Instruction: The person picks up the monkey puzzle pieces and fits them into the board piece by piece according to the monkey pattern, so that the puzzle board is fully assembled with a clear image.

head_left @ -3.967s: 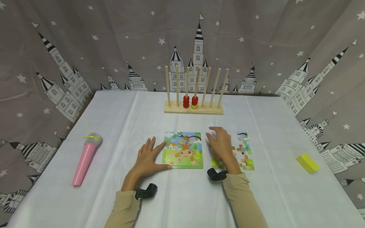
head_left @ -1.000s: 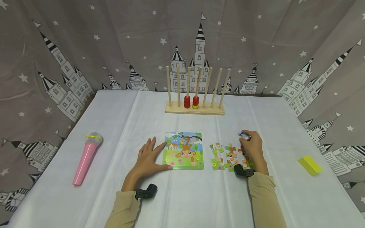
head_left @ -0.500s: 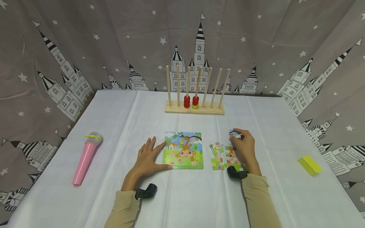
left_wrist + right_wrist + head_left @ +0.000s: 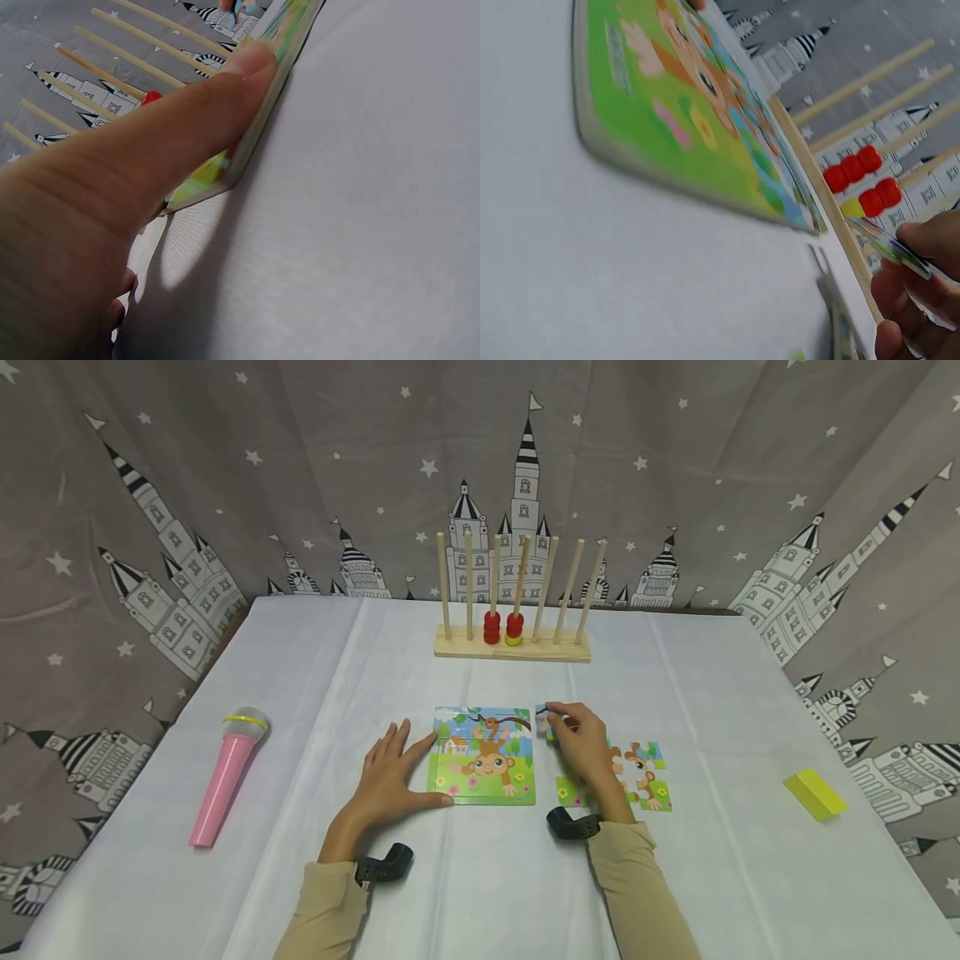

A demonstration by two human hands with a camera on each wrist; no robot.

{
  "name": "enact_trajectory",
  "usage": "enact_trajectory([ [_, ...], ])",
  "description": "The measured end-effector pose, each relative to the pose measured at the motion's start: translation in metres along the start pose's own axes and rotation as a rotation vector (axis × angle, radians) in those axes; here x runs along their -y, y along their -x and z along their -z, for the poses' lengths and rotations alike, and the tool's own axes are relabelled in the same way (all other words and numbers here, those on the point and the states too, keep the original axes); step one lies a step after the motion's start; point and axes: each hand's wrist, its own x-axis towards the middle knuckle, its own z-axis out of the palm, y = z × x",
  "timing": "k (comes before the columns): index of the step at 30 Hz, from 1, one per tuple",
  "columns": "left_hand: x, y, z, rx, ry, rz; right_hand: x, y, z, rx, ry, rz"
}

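Note:
My left hand (image 4: 390,772) is spread at the left side of a puzzle board (image 4: 483,793) with a monkey picture, thumb on its lower edge and a fingertip at its left edge. In the left wrist view, the thumb (image 4: 187,120) presses on the board near a corner. A small blue jigsaw piece (image 4: 542,720) is pinched between thumb and fingers of my right hand (image 4: 585,743), just off the board's upper right corner. The right wrist view shows this piece (image 4: 889,246) tilted, above the table. Several jigsaw pieces (image 4: 652,777) lie right of the board, partly hidden by the right hand and wrist.
Behind the board stands a wooden bead rack (image 4: 512,650) with upright pegs and red and yellow beads. A pink toy microphone (image 4: 225,785) lies at the left, a yellow block (image 4: 816,793) at the right. A grey castle-print curtain (image 4: 300,460) hangs behind the table.
My right hand has picked up the blue jigsaw piece from the top right of the loose pieces and carried it left to beside the board. The left hand has stayed in place.

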Motion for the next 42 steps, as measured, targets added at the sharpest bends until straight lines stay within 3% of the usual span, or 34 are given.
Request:
enact_trajectory([
  [6, 0.001, 0.0, 0.0, 0.0, -0.003, -0.003, 0.014, 0.002, -0.02, 0.06, -0.016, -0.017],
  [18, 0.002, -0.001, -0.002, 0.002, -0.011, -0.001, 0.023, 0.002, -0.041, 0.096, -0.034, -0.014],
  [33, 0.001, -0.001, -0.001, 0.004, -0.009, 0.001, 0.025, 0.001, -0.047, 0.045, 0.029, -0.033],
  [42, 0.0, -0.001, 0.0, 0.003, -0.011, 0.004, 0.029, 0.003, -0.046, 0.029, 0.112, -0.001],
])
